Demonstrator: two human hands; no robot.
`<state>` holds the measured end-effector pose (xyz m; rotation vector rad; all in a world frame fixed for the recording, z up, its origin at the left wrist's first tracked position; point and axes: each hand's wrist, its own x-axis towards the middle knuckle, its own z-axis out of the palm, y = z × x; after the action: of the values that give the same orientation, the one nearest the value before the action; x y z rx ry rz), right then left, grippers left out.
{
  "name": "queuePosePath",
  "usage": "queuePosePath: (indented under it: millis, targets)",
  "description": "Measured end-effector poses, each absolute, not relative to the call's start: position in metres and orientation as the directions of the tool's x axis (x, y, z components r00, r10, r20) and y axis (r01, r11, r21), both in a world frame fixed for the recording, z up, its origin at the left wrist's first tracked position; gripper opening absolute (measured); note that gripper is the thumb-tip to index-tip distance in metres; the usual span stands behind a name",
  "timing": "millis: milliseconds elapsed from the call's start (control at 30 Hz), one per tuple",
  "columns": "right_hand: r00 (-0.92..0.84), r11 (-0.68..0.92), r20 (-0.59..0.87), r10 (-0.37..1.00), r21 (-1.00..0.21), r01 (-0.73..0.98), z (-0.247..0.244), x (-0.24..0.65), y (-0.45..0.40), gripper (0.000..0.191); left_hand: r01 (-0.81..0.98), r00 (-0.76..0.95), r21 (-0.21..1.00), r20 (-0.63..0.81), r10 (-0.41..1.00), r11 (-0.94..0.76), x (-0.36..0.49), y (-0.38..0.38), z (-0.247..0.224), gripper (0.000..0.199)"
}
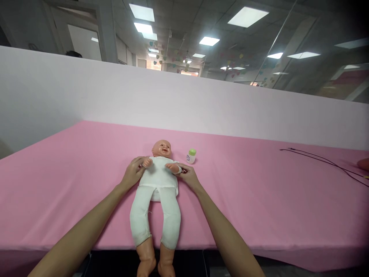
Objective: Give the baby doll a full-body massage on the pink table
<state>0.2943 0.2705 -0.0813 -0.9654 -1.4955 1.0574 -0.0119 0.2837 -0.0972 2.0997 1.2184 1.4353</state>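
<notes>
A baby doll [159, 173] in a white top and white leggings lies on its back. Its head points away from me, and its bare feet hang past the near edge of the table. My left hand [134, 169] is closed around the doll's arm on the left, with the fingertips partly hidden. On the other side, my right hand [188, 174] grips the doll's other arm near the wrist. Just beyond that hand a small whitish bottle [190, 158] with a green cap stands upright, apart from my fingers.
Pink cloth [259, 200] covers the table. Thin black cables [323, 159] lie at the right, by a partly visible skin-toned shape at the frame's edge. A white low wall [178, 104] borders the far side, with glass above it.
</notes>
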Motion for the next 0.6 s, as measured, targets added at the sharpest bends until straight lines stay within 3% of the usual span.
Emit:
queuePosePath:
  millis: [133,267,367,433,533,600]
  targets:
    - [0.064,0.192,0.187,0.980,-0.978,-0.081,-0.091,0.300,0.282,0.044,0.206,-0.224,0.922,0.371,0.901,-0.329,-0.014,0.293,-0.107,0.034]
    - [0.144,0.154,0.138,0.980,-0.983,-0.103,-0.093,0.307,0.286,0.047,0.060,-0.269,0.964,0.265,0.926,-0.259,-0.018,0.298,-0.109,0.042]
    - [0.038,0.198,0.196,0.980,-0.977,-0.075,-0.085,0.305,0.280,0.047,0.182,-0.188,0.914,0.396,0.899,-0.364,-0.016,0.295,-0.105,0.032]
    - [-0.114,0.254,0.251,0.961,-0.967,0.009,-0.079,0.301,0.274,0.043,0.301,-0.036,0.828,0.506,0.862,-0.473,-0.014,0.292,-0.102,0.025]
    - [-0.296,0.332,0.292,0.909,-0.939,0.093,-0.076,0.295,0.268,0.035,0.418,0.186,0.647,0.626,0.757,-0.637,-0.011,0.289,-0.101,0.039]
    - [-0.320,0.332,0.284,0.904,-0.937,0.106,-0.076,0.293,0.266,0.032,0.455,0.239,0.575,0.657,0.715,-0.681,-0.011,0.288,-0.102,0.051]
